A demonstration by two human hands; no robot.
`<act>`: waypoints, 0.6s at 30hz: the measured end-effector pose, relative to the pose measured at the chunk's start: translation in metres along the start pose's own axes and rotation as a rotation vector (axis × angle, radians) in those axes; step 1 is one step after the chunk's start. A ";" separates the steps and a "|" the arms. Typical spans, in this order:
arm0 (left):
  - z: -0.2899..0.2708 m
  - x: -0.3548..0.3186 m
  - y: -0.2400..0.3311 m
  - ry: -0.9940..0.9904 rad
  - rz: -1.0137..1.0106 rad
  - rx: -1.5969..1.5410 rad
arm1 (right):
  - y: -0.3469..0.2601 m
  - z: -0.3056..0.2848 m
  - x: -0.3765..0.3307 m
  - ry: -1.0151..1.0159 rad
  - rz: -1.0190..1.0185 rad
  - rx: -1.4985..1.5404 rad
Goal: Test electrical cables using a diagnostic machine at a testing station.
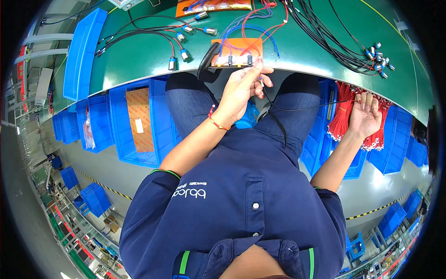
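Observation:
My left hand [241,93], with a red band at its wrist, is closed in a pinch on a thin black cable [302,109], just in front of the table edge. The cable sags across my lap to my right hand [364,120], whose curled fingers hold it farther along. Right by my left fingertips lies an orange board [255,48] at the table's edge. It carries small black connectors [230,60] and purple, blue and red wires [253,30]. A curved black strap-like piece [208,62] rests at the board's left side.
Black cables with metal cylindrical ends [181,37] lie left on the green table [130,60]; another such bundle [339,53] lies right. A long blue tray [83,56] stands at far left. Below the edge hang blue bins [397,139], and red wire bundles [343,114] beside my right hand.

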State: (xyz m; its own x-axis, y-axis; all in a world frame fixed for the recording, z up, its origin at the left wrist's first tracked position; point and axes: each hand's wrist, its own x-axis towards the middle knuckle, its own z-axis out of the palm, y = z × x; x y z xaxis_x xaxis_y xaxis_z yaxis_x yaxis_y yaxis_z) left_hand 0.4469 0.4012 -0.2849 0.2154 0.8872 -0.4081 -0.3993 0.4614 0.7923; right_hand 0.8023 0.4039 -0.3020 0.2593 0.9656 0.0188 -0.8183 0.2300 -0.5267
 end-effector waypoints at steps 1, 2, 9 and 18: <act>0.000 0.002 -0.003 0.014 0.024 0.019 | -0.002 0.000 0.000 0.002 -0.005 -0.001; 0.000 0.003 -0.005 0.013 0.026 0.015 | -0.003 0.000 0.000 -0.003 -0.008 -0.001; 0.011 -0.014 -0.019 0.078 0.090 0.136 | -0.025 -0.006 -0.003 -0.015 -0.086 -0.031; 0.085 0.045 0.077 -0.451 0.668 0.039 | -0.074 -0.011 0.024 -0.172 -0.303 -0.059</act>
State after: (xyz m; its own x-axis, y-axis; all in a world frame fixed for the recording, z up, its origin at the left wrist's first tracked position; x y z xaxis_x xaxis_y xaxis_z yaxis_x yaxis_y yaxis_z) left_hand 0.5015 0.4759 -0.2043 0.2841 0.8831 0.3734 -0.5415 -0.1735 0.8226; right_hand 0.8751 0.4091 -0.2721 0.3915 0.8620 0.3219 -0.6852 0.5066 -0.5232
